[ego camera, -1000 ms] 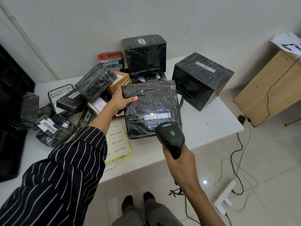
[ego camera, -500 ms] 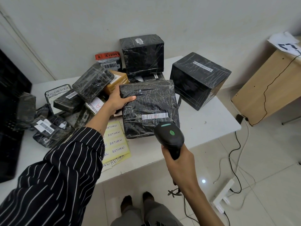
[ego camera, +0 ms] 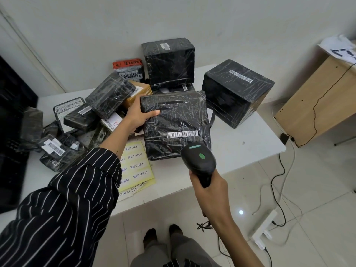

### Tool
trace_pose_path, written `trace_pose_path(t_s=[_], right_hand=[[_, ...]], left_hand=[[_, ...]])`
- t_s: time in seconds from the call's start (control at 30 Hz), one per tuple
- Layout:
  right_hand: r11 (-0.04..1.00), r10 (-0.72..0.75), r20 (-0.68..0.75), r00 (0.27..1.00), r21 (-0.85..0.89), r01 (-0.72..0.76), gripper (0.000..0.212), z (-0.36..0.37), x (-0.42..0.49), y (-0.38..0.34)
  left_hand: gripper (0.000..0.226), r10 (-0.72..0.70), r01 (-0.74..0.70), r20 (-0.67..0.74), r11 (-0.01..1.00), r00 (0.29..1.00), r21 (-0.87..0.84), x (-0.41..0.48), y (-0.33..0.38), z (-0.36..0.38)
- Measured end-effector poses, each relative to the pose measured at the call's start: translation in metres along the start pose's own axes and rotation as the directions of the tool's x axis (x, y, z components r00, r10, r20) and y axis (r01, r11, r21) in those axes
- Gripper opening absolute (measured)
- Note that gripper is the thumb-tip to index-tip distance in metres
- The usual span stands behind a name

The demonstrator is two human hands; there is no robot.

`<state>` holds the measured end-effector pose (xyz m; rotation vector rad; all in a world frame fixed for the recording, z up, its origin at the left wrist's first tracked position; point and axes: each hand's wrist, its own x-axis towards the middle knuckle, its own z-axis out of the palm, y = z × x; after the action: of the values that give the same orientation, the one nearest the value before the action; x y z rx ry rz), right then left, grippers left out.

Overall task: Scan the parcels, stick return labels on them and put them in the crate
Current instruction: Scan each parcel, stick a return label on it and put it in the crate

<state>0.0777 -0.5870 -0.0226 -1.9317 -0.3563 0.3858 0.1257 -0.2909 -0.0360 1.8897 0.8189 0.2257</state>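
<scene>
One parcel (ego camera: 177, 120), left hand (ego camera: 137, 117) (scanner (ego camera: 198, 160), right hand (ego camera: 210, 193)).

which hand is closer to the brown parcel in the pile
Left. The left hand grips a corner of the black parcel right beside the brown parcel; the right hand holds the scanner past the front edge of the table, well away.

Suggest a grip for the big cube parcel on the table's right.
Likely two hands, palms pressing opposite side faces of the cube parcel, from above. It looks too broad for one hand, and its flat upright sides offer no handle.
</scene>
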Motion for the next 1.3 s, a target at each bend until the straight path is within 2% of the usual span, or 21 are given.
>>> trace_pose_path(t_s=[1.13, 1.27, 1.3], right_hand=[[1.0, 0.013, -0.002, 1.0, 0.024, -0.013, 0.021, -0.003, 0.004, 0.006], [0.993, 0.084, -0.084, 0.993, 0.091, -0.076, 0.008, -0.006, 0.013, 0.014], [0.992, 0.097, -0.123, 0.988, 0.091, -0.086, 0.011, -0.009, 0.02, 0.018]], left_hand=[[0.082, -0.041, 0.041, -0.001, 0.999, 0.999, 0.01, -0.002, 0.009, -0.001], [0.079, -0.041, 0.04, -0.012, 0.999, 0.999, -0.025, -0.008, 0.008, 0.001], [0.078, -0.042, 0.041, -0.021, 0.998, 0.999, -0.037, -0.01, 0.006, 0.001]])
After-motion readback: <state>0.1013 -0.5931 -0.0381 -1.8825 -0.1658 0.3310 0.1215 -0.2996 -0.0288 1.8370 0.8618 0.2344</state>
